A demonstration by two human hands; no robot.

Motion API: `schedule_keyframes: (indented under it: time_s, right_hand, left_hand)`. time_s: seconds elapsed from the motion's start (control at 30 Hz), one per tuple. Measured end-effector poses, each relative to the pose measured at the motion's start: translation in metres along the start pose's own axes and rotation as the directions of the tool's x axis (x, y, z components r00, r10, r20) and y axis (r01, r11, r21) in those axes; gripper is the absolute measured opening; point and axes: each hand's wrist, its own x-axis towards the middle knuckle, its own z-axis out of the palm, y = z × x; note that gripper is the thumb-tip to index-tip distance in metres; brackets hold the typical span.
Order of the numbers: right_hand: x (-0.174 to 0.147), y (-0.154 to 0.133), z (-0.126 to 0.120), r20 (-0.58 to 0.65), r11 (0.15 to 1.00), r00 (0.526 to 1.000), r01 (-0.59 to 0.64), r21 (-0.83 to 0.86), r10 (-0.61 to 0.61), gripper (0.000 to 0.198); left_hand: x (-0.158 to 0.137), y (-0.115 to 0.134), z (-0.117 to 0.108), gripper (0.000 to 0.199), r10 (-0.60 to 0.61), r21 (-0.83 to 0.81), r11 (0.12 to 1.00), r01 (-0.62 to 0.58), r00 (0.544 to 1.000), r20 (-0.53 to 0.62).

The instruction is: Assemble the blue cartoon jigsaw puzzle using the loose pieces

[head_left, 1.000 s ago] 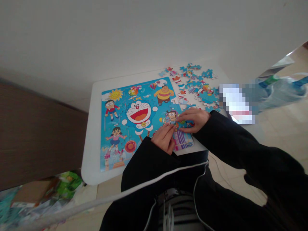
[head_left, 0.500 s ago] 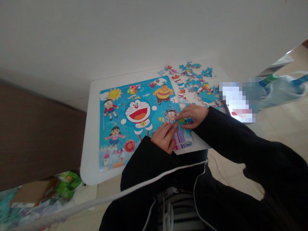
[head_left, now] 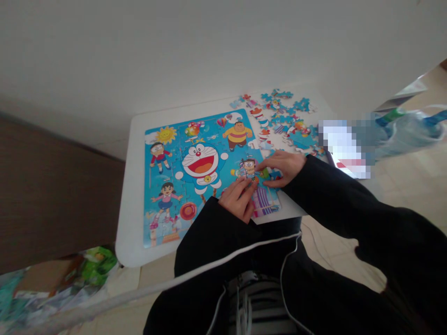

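Both hands worked at the near right part of the jigsaw puzzle [head_left: 195, 172]. The left hand [head_left: 238, 201] lay with its fingers stretched flat together, the tips pressing down on the picture just below the small cartoon boy; it gripped nothing. The right hand [head_left: 282, 166] came in from the right, its forefinger and thumb drawn close and resting on a puzzle piece [head_left: 264, 174] beside that figure. Whether the piece was pinched between the tips or merely pushed flat could not be told, as the fingers covered its edges.

Judging from this, the step in hand was seating one piece into the picture, the left hand steadying the neighbouring pieces while the right bore down. The next move would call for light, even pressure until the tabs dropped flush, and some care not to spring the joints around it.

The puzzle lay on a small white table [head_left: 136, 195] set against a pale wall, filling most of its left and middle. It looked almost whole, with five cartoon figures and one sun showing. At the far right of the table sat one scatter of loose pieces [head_left: 282, 118], mostly blue, overlapping and too many to count surely. Two black sleeves led back to the person. On the floor, one heap of green and brown packaging [head_left: 87, 270] lay near left, and clear plastic bottles [head_left: 405, 132] stood to the right.
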Motion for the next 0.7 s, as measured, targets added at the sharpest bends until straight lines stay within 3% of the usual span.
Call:
schedule_keyframes:
  time_s: [0.1, 0.23, 0.33, 0.53, 0.7]
  right_hand:
    - [-0.001, -0.007, -0.003, -0.018, 0.999, 1.0, -0.005, -0.046, 0.005, 0.026]
    - [-0.005, -0.009, -0.01, -0.129, 0.987, 0.992, -0.035, -0.155, 0.015, 0.024]
    - [-0.01, -0.002, -0.017, -0.184, 0.991, 0.983, -0.038, -0.132, 0.013, 0.022]
    - [-0.01, 0.002, -0.007, -0.173, 0.99, 0.975, 0.132, -0.04, -0.137, 0.02]
    - [-0.003, 0.0, 0.002, -0.2, 0.973, 0.953, 0.21, -0.1, -0.226, 0.021]
  left_hand:
    - [0.001, 0.0, -0.001, 0.038, 0.005, -0.024, 1.0, -0.005, 1.0, -0.028]
    - [0.001, 0.0, -0.002, 0.038, 0.008, -0.062, 0.998, -0.009, 1.0, -0.026]
    - [0.001, 0.0, -0.002, 0.037, 0.0, -0.08, 0.997, -0.002, 1.0, -0.024]
    - [0.002, 0.002, -0.004, 0.037, -0.013, -0.05, 0.999, 0.014, 1.0, 0.006]
    - [0.002, 0.001, -0.006, 0.038, 0.005, -0.018, 1.0, -0.005, 0.999, 0.033]
